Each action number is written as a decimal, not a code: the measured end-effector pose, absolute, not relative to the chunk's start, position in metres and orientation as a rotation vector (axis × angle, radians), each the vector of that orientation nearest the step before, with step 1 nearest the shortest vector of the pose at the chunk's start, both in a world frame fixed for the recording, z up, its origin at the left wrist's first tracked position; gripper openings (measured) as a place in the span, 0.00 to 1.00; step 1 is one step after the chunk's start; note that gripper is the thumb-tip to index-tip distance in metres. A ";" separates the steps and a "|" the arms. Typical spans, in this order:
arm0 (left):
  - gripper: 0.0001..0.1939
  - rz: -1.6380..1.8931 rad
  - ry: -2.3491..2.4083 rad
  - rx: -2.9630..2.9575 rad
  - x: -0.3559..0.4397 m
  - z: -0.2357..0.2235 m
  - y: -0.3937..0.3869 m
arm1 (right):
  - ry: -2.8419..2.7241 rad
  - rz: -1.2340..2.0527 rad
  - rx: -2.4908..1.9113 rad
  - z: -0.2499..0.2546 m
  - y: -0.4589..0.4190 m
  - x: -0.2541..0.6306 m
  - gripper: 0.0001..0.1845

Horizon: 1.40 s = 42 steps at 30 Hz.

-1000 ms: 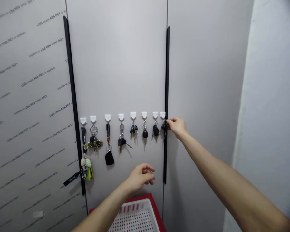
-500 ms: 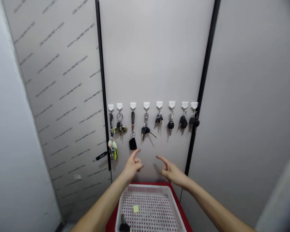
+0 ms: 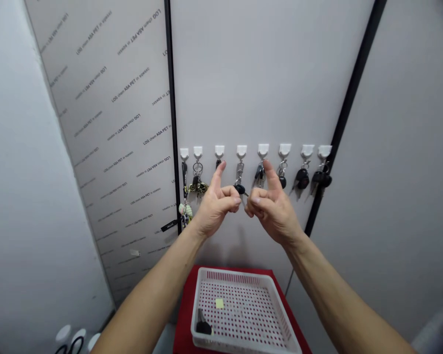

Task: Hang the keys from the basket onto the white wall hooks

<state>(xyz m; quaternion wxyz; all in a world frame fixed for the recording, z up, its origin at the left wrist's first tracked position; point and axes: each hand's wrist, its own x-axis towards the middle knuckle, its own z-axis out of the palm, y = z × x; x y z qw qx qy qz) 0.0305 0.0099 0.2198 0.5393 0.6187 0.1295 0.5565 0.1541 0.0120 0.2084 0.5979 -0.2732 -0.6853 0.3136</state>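
My left hand (image 3: 217, 202) is raised before the wall, its index finger stretched upward and the other fingers bent in. The fingertip overlaps the hanging key with a dark strap below the third hook (image 3: 219, 150), hiding most of it. My right hand (image 3: 275, 209) makes the same shape, its index finger in front of the key bunch (image 3: 259, 173) on the fifth hook. Neither hand holds anything that I can see. Between them hangs a clip with black-headed keys (image 3: 239, 189), partly covered. Whether either finger touches a key, I cannot tell.
Other keys hang in the row, including a brass-coloured bunch (image 3: 198, 187), a charm bunch (image 3: 185, 211) and black car keys (image 3: 301, 178). Below, a white perforated basket (image 3: 238, 278) on a red surface (image 3: 186, 305) holds a black key (image 3: 204, 325) and a yellow note (image 3: 219, 303).
Both hands have risen from below the keys to in front of them, with index fingers now pointing up. The view has shifted, showing more of the basket.
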 end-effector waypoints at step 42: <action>0.05 1.699 1.034 1.322 -0.057 0.269 0.086 | -2.363 0.268 -1.286 0.199 0.072 0.139 0.13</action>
